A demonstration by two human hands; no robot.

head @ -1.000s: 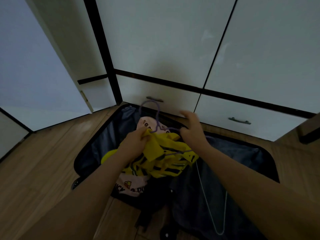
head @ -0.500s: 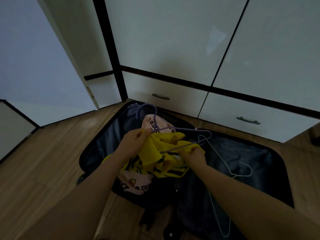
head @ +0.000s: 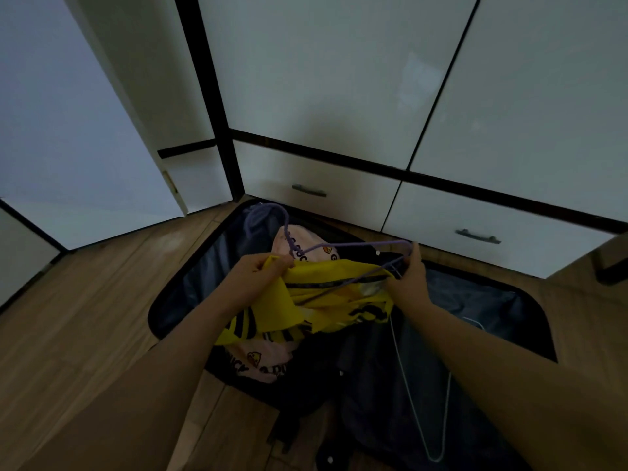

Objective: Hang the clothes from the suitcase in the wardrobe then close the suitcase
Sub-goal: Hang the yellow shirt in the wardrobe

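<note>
My left hand (head: 256,278) closed on bunched edge of yellow garment (head: 334,302) with black stripes. My right hand (head: 409,283) pinches end of purple hanger (head: 353,247), fingers (head: 415,254) curled shut around its arm and fabric beneath. Hanger hook points away, toward white wardrobe (head: 326,96) (drawers closed). Garment held just above open dark suitcase (head: 475,300) on wooden floor (head: 85,317). Pink duck-print garment (head: 268,363) lies beneath. Pale wire hanger (head: 416,416) rests in suitcase near my right forearm.
</note>
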